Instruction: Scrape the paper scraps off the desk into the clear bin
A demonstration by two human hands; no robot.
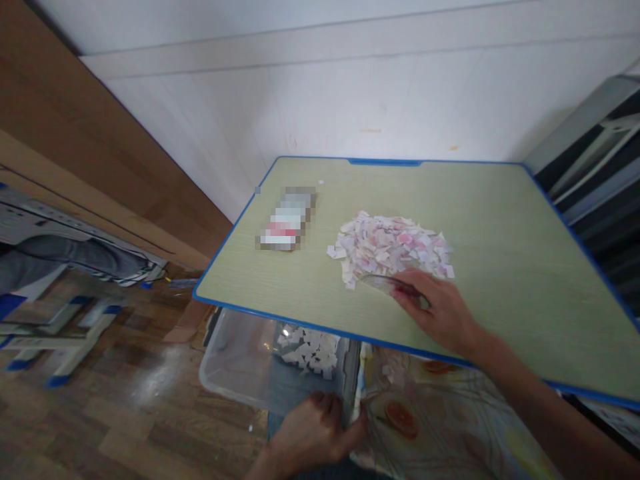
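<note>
Two hands in view, both the person's own. One table (500, 220), green top with blue edging. One heap of small paper scraps (393, 245), white and pink, too many to count. One clear plastic bin (235, 360) below the table's near edge, holding a second, smaller lot of white scraps (310, 350).

The right hand (440, 310) lies on the tabletop at the near edge of the heap. Its fingers (407, 290) are curled lightly onto a clear flat piece (377, 281), which looks like a plastic strip or scraper. The long axis of that piece runs left to right, extending leftward past the fingertips along the heap's near edge. Its outline is faint against the table and its exact shape cannot be made out.

The left hand (313, 433) is below the table, fingers closed in a pinch on the bin's right wall. The bin's scraps lie just beyond those fingers.

Well to the left of the right fingertips, one small object (286, 220) lies on the table, blurred beyond identification. Patterned cloth (450, 413) shows beneath the table, beside the left hand. The right forearm is cut off by the picture's edge.
</note>
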